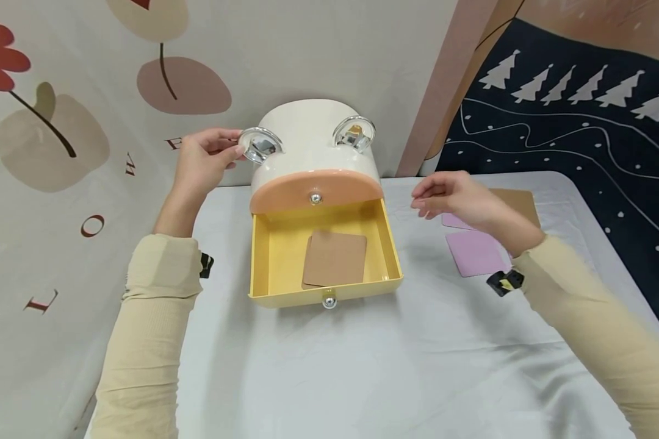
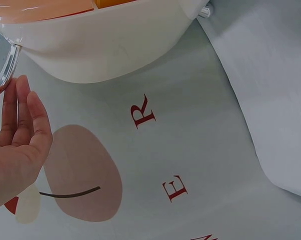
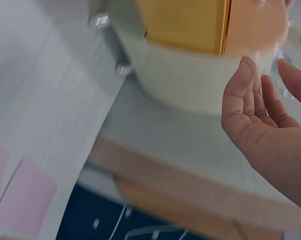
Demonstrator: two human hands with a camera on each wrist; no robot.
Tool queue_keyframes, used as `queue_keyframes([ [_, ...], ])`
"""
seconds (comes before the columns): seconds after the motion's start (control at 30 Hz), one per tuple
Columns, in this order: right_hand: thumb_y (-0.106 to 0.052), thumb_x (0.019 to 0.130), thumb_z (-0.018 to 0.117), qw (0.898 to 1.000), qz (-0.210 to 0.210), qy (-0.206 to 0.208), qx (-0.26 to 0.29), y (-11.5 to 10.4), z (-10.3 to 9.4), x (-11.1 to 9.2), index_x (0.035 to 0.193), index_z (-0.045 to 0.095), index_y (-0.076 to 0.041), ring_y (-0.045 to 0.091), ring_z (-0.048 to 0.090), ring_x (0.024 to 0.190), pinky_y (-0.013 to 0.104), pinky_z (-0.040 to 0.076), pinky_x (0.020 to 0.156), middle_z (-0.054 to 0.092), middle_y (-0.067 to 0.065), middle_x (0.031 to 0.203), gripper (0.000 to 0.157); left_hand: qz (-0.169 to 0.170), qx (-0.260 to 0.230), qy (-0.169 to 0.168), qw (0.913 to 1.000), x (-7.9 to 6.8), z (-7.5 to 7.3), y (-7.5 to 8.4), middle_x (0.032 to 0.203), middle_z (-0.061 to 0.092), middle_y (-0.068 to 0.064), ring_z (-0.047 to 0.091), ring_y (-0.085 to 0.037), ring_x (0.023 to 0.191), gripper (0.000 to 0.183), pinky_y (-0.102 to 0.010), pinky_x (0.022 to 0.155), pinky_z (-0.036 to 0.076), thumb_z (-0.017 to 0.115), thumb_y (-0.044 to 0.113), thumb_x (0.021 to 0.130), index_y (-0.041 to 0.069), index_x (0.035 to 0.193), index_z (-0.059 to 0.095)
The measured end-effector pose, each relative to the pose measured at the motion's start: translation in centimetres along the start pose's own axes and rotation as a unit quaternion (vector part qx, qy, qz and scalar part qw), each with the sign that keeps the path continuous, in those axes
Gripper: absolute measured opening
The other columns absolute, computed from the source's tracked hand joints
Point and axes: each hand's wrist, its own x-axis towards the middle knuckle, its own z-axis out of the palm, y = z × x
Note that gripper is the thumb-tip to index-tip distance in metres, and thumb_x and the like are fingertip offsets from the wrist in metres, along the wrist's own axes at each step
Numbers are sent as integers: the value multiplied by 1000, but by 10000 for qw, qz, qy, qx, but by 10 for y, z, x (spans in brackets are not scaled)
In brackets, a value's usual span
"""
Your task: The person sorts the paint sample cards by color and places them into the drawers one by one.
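Observation:
A small white drawer box (image 1: 315, 122) with an orange upper front (image 1: 285, 194) stands at the back of the table. Its yellow lower drawer (image 1: 285, 300) is pulled out, and brown cards (image 1: 337, 259) lie inside, overlapping. My left hand (image 1: 205, 158) pinches the left silver ear-shaped ring (image 1: 260, 144) on top of the box between thumb and fingers; in the left wrist view the fingertips meet its edge. To the right of the box, my right hand (image 1: 456, 198) hovers with loosely bent fingers, holding nothing. The right silver ear (image 1: 354, 132) is untouched.
Pink cards (image 1: 476, 253) and a brown card (image 1: 518, 204) lie on the white tablecloth (image 1: 329, 378) at the right, partly behind my right forearm. A printed cloth (image 1: 357, 49) hangs close behind the box. Dark tree-patterned fabric (image 1: 560, 140) borders the table's right side.

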Motion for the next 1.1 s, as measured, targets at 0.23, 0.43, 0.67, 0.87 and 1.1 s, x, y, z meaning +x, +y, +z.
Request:
queue_keyframes([
  [0.23,-14,87,63,9967,407,594,-374,35,-47,-20,107,55,4,15,63,76,25,53,70,64,1,87,28,-47,-43,-16,10000,-1,0,0,94,63,-1,58,-12,82,28,-18,72,50,63,13,86,8,113,64],
  [0.43,-22,89,61,9895,895,953,-610,74,-81,-36,111,51,6,7,59,77,21,51,70,61,-7,88,36,-48,-3,-22,10000,-2,0,-2,95,63,-2,58,-13,84,28,-17,72,50,63,14,86,8,113,64],
  [0.67,-11,94,50,9880,1103,1026,-332,128,-107,-50,110,49,11,1,59,76,19,50,68,61,-14,83,28,5,-29,13,10000,-2,1,-3,94,63,-1,58,-10,81,27,-16,71,50,63,13,86,7,112,64],
  [0.87,-12,91,57,9847,1278,1150,281,167,-119,-58,98,55,-2,5,59,73,19,51,66,60,-16,78,12,6,0,17,10000,-3,1,-3,94,62,-2,58,-12,83,27,-17,71,50,63,13,86,6,112,64],
  [1.1,-17,90,59,9763,1617,1407,295,223,-139,-57,109,50,12,3,56,74,19,51,65,58,-12,82,36,-47,77,8,10000,-3,1,-4,97,62,-3,58,-12,83,28,-18,73,50,62,14,87,7,114,64],
])
